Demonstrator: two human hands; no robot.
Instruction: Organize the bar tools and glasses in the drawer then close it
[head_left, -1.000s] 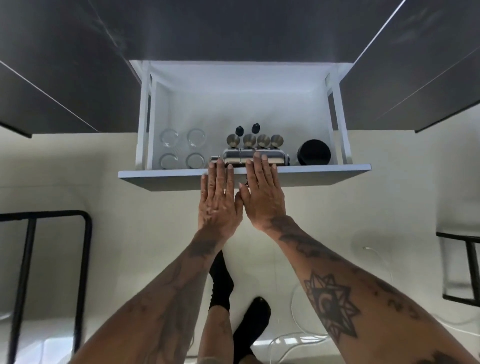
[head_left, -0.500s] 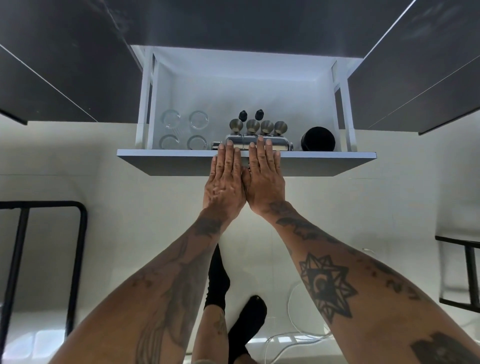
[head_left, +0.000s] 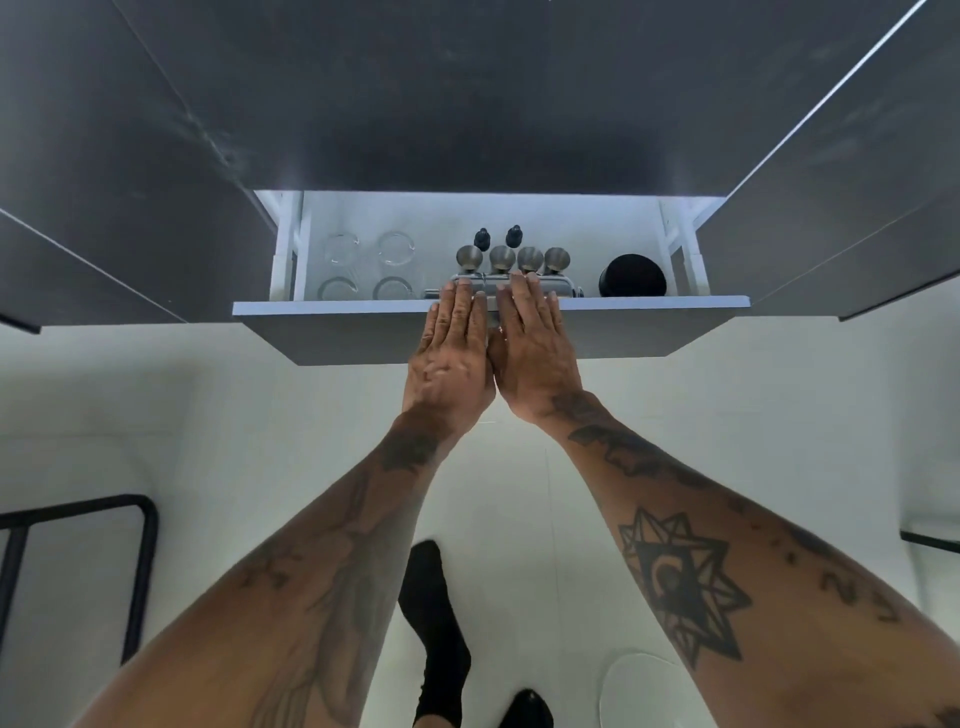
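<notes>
Since the earlier frame, drawer (head_left: 363, 332) is being pushed farther in; left hand (head_left: 451, 358) and right hand (head_left: 532, 358), fingers flat together, are pressing its rigid front; fragile glasses (head_left: 395, 248) are riding inside.

left hand (head_left: 453, 358), right hand (head_left: 532, 353), flat on drawer front (head_left: 623, 330)

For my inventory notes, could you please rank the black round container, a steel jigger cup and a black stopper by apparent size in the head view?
1. black round container
2. steel jigger cup
3. black stopper, though it sits farther back, which shrinks it.
</notes>
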